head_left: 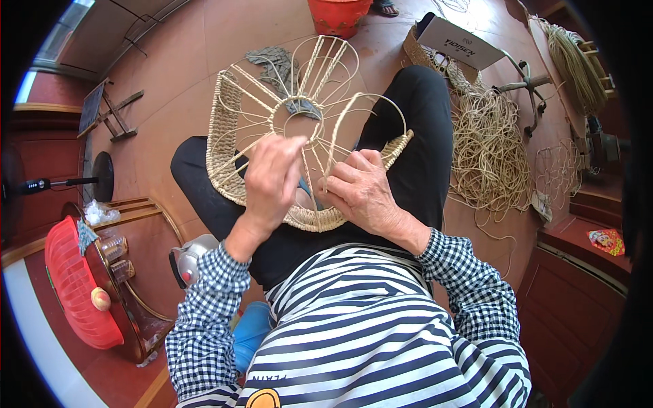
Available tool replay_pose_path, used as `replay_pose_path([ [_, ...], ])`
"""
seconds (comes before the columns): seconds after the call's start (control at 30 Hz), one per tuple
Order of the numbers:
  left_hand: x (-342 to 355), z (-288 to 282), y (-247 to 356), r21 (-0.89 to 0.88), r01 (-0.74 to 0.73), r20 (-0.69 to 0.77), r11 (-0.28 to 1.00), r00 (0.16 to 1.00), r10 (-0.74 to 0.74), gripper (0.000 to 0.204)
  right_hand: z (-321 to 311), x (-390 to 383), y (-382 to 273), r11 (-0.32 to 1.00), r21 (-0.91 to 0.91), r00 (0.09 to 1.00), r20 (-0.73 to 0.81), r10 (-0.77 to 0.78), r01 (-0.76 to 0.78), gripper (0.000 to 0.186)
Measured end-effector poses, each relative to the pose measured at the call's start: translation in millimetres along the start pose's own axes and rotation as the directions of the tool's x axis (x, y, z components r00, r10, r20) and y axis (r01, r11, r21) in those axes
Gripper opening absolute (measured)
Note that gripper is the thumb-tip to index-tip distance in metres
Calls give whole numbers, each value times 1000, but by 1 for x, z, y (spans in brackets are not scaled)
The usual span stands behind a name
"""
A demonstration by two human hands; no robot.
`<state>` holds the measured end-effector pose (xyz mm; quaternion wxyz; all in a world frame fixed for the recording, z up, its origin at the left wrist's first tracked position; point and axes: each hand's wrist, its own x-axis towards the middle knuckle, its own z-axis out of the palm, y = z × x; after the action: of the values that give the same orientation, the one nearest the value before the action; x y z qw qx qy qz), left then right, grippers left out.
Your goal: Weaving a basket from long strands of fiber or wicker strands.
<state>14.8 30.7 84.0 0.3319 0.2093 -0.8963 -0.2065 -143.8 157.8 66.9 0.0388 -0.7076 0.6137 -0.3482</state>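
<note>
A half-woven basket of pale straw cord rests across my lap. Thin wire loops fan out from its central ring, several of them wrapped in cord, and a dense woven wall curves along its left and near sides. My left hand is closed over the near left part of the frame, fingertips beside the ring; what it pinches is hidden. To its right, my right hand is closed with a strand of straw cord between its fingers, the strand rising in an arc toward the upper part of the frame.
A large heap of loose cord lies on the floor at right, below a white box. Beyond the basket stand a red bucket and a grey cloth. At left are a red plastic basket and a metal kettle.
</note>
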Motion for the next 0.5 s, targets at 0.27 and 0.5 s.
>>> replay_pose_path([
  [0.27,17,24,-28,93,44,160,995,985,-59,9,0,-15,1,989,140,999,-13,44,-41,13],
  [0.5,25,26,-37,63,151,258,987,952,-162,16,-27,-26,-9,944,310,993,19,117,-117,12],
])
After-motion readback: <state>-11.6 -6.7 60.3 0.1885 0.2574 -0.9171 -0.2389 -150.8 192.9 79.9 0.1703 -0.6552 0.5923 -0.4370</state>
